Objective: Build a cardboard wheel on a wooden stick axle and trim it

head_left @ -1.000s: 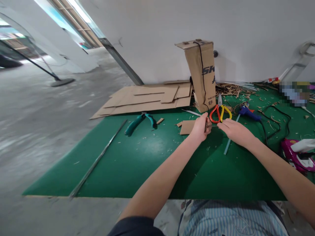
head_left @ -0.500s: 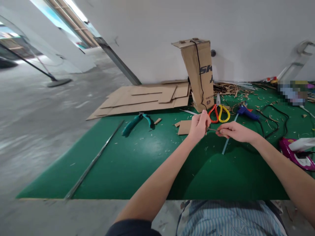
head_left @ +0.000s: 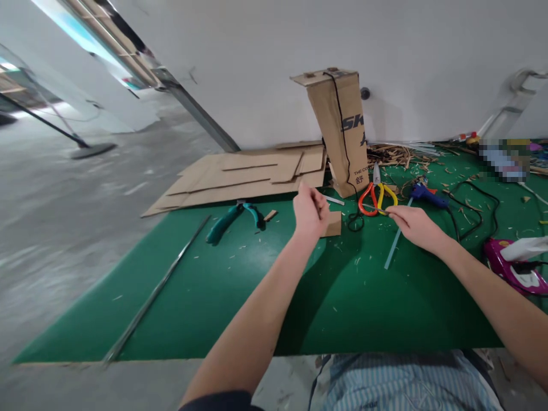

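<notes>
My left hand point(head_left: 309, 212) is closed in a fist above a small cardboard piece point(head_left: 333, 225); something dark shows between its fingers, too small to name. My right hand point(head_left: 411, 224) pinches a thin dark stick point(head_left: 382, 211) that points left, across the handles of the red-and-yellow scissors point(head_left: 377, 194). Between the hands, a black cord point(head_left: 343, 134) hangs down the front of a tall cardboard box point(head_left: 354, 145) and ends in loops on the table. A blue glue gun point(head_left: 429, 196) with a pale glue stick point(head_left: 393, 248) lies just beyond my right hand.
Flat cardboard sheets point(head_left: 240, 177) lie at the back left. Teal pliers point(head_left: 225, 224) and a long thin grey strip point(head_left: 158, 288) rest on the green table point(head_left: 240, 308). Brown scraps point(head_left: 398, 157) are heaped by the wall. A magenta device point(head_left: 500, 268) with cables sits at the right.
My left hand has moved left, away from my right hand, and let go of the stick's end. The cord's looped end now shows. The view has shifted slightly.
</notes>
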A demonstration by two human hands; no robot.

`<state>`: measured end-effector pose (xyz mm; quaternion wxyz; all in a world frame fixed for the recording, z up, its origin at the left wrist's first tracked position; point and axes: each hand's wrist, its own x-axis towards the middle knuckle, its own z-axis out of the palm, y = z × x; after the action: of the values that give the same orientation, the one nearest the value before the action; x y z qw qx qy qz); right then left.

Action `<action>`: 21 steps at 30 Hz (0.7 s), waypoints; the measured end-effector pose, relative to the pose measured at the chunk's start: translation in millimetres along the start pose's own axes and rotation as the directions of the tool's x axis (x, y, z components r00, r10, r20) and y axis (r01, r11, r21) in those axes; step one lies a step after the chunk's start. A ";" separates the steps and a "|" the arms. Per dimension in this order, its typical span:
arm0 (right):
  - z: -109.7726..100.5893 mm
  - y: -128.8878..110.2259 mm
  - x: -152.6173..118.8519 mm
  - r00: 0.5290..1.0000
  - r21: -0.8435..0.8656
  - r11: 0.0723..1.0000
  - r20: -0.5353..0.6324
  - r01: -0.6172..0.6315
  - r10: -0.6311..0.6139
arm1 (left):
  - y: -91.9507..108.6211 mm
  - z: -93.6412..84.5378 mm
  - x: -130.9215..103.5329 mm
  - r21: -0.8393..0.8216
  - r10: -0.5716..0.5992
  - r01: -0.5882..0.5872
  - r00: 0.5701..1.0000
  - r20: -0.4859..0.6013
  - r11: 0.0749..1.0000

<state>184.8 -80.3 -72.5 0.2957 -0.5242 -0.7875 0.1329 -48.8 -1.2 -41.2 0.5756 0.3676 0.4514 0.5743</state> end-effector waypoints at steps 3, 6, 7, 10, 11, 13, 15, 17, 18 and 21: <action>6.6 -3.9 -0.8 0.999 -0.130 0.990 -0.005 0.047 -0.049 | -12.7 4.2 -4.2 0.237 -0.016 -0.010 0.994 0.105 0.971; 9.5 -5.5 -2.3 0.997 -0.243 0.968 0.041 0.070 -0.061 | -26.2 11.1 -11.6 0.376 -0.069 -0.010 0.978 0.196 0.926; 9.7 -4.9 -2.6 0.997 -0.262 0.962 0.048 0.076 -0.066 | -28.7 12.3 -13.3 0.408 -0.088 -0.002 0.975 0.203 0.913; 11.0 -2.0 -2.0 0.992 -0.289 0.950 0.052 0.122 -0.112 | -31.5 13.0 -15.7 0.483 -0.132 0.011 0.967 0.217 0.876; 12.0 -1.7 -1.6 0.989 -0.296 0.944 0.060 0.148 -0.137 | -31.8 12.9 -15.9 0.498 -0.143 0.012 0.964 0.226 0.867; 14.5 -2.7 -1.0 0.980 -0.311 0.929 0.089 0.199 -0.180 | -32.4 13.6 -16.2 0.503 -0.174 0.033 0.956 0.236 0.863; 16.5 -6.5 -1.1 0.975 -0.318 0.922 0.095 0.221 -0.201 | -32.8 15.9 -17.2 0.466 -0.231 0.104 0.947 0.225 0.879; 17.3 -12.4 -2.1 0.975 -0.307 0.926 0.067 0.220 -0.210 | -32.0 19.7 -19.6 0.384 -0.305 0.209 0.930 0.207 0.899; 17.3 -15.9 -2.8 0.975 -0.295 0.930 0.051 0.221 -0.215 | -31.0 21.9 -21.5 0.327 -0.341 0.265 0.918 0.203 0.907; 18.2 -25.9 -4.2 0.968 -0.255 0.935 0.030 0.249 -0.249 | -26.7 28.3 -28.9 0.138 -0.413 0.391 0.878 0.240 0.910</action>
<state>155.6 -93.0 -74.8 0.2410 -0.4543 -0.8576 -0.0093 -11.4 -29.1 -54.4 0.7208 0.3632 0.4614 0.3683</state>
